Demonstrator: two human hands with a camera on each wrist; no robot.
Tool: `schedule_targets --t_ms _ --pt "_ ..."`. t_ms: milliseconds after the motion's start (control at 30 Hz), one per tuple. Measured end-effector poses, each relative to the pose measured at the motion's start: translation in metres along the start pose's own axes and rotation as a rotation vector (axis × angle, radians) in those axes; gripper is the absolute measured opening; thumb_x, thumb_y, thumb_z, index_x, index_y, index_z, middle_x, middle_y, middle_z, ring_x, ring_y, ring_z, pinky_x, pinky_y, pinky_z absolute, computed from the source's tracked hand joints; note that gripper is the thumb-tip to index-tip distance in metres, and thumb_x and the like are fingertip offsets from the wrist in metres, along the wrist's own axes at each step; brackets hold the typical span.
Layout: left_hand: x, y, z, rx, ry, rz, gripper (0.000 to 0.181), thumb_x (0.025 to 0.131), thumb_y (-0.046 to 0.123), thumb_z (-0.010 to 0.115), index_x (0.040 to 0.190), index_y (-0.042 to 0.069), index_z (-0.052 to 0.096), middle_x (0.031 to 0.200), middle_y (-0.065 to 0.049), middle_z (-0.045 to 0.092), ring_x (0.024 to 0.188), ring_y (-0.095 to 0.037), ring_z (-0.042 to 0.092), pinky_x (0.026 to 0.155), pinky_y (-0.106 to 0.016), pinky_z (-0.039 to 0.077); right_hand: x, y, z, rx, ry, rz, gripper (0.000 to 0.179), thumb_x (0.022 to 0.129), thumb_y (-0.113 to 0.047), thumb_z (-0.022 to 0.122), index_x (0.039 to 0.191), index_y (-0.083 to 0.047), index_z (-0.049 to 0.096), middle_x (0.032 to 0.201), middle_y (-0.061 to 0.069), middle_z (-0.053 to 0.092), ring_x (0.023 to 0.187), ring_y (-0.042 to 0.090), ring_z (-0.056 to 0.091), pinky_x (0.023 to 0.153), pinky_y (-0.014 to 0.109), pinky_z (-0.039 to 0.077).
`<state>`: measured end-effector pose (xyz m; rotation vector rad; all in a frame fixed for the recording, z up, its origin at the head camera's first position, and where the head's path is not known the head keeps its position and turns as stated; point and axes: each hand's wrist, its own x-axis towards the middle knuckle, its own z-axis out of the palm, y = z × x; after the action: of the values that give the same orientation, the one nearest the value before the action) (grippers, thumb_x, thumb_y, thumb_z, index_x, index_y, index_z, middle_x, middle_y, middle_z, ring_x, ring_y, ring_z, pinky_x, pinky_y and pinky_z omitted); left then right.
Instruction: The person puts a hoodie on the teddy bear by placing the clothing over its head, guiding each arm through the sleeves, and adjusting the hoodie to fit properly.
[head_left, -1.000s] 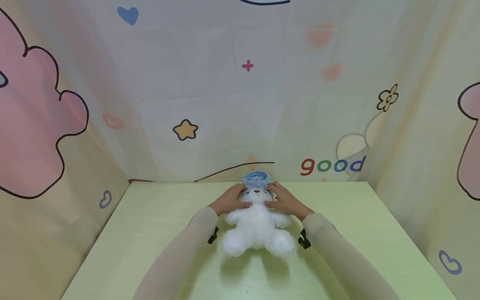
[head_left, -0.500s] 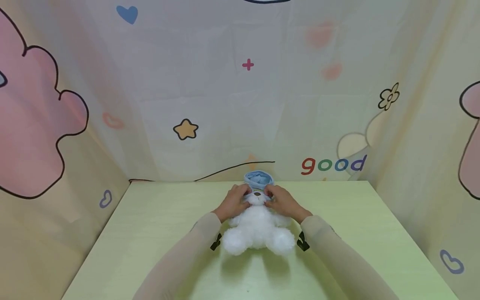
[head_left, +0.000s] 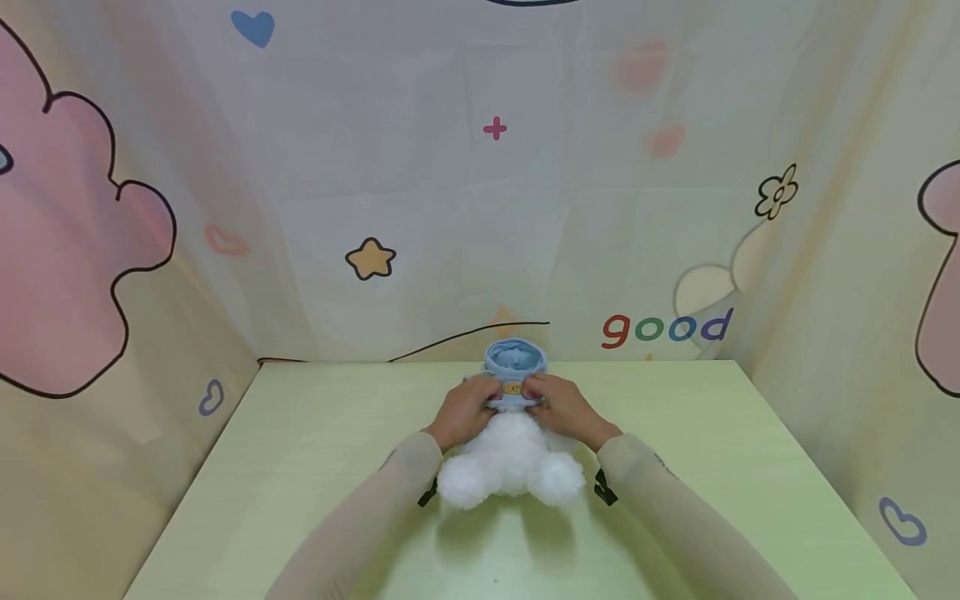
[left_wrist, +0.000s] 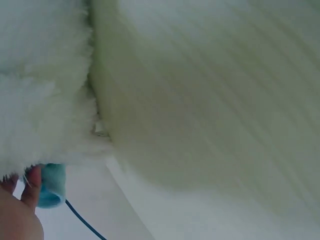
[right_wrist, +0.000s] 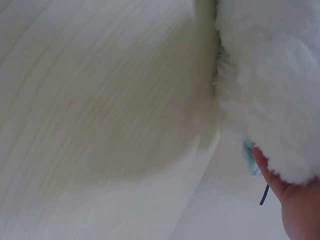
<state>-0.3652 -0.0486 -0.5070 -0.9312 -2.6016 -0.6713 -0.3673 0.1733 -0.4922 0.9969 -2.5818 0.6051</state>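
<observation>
Left hand [head_left: 465, 410], right hand [head_left: 564, 408], grip pinching open-topped blue garment [head_left: 515, 374], against white plush [head_left: 512, 454]

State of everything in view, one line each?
Left hand: fingers curled, gripping one side of the blue garment.
Right hand: fingers curled, gripping the other side.
Blue garment: over the toy's head, round opening showing at the top, yellow patch facing the camera.
White plush toy: face hidden, legs uncovered and spread.
Backdrop: hanging, lightly creased.
</observation>
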Motion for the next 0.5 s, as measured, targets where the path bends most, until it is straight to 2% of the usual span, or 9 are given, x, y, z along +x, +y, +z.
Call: schedule_targets --t_ms 100,200,300,400,500 --pt "-0.004 -0.004 0.001 -0.025 -0.004 -0.059 0.022 0.089 0.013 0.070 0.084 0.018 0.049 0.085 0.004 0.053 0.078 -0.011 0.047 0.067 -0.026 0.040 0.000 -0.004 -0.001 0.015 0.002 0.046 0.021 0.079 -0.008 0.073 0.081 -0.015 0.053 0.082 -0.002 0.055 0.075 0.014 0.050 0.068 0.031 0.044" --pt "-0.008 -0.008 0.000 -0.111 -0.023 -0.140 0.015 0.092 0.024 0.070 0.096 0.018 0.057 0.096 0.003 0.060 0.089 -0.011 0.056 0.079 -0.029 0.048 -0.003 -0.004 -0.002 0.079 -0.002 0.125 0.014 0.083 -0.013 0.072 0.087 -0.015 0.059 0.090 0.000 0.058 0.083 0.016 0.057 0.074 0.035 0.049" --pt "-0.011 -0.012 -0.003 -0.192 -0.048 -0.196 0.024 0.093 0.032 0.067 0.108 0.016 0.057 0.110 -0.001 0.060 0.104 -0.017 0.059 0.091 -0.035 0.049 -0.006 -0.001 -0.003 0.173 -0.007 0.198 0.014 0.087 -0.017 0.070 0.095 -0.012 0.061 0.100 0.005 0.057 0.094 0.021 0.059 0.082 0.038 0.052" --pt "-0.013 -0.016 -0.006 -0.272 -0.075 -0.227 0.025 0.097 0.030 0.061 0.114 0.013 0.056 0.119 -0.005 0.057 0.111 -0.022 0.057 0.096 -0.039 0.048 -0.009 0.003 -0.006 0.271 0.008 0.246 0.015 0.088 -0.014 0.068 0.100 -0.008 0.060 0.104 0.008 0.056 0.100 0.026 0.059 0.085 0.043 0.053" --pt "-0.014 -0.021 -0.005 -0.374 -0.080 -0.242 0.020 0.099 0.018 0.052 0.117 0.011 0.057 0.124 -0.007 0.055 0.120 -0.024 0.055 0.101 -0.042 0.047 -0.011 0.006 -0.009 0.329 0.032 0.277 0.012 0.088 -0.006 0.064 0.100 -0.005 0.062 0.103 0.011 0.059 0.101 0.031 0.061 0.089 0.050 0.052"
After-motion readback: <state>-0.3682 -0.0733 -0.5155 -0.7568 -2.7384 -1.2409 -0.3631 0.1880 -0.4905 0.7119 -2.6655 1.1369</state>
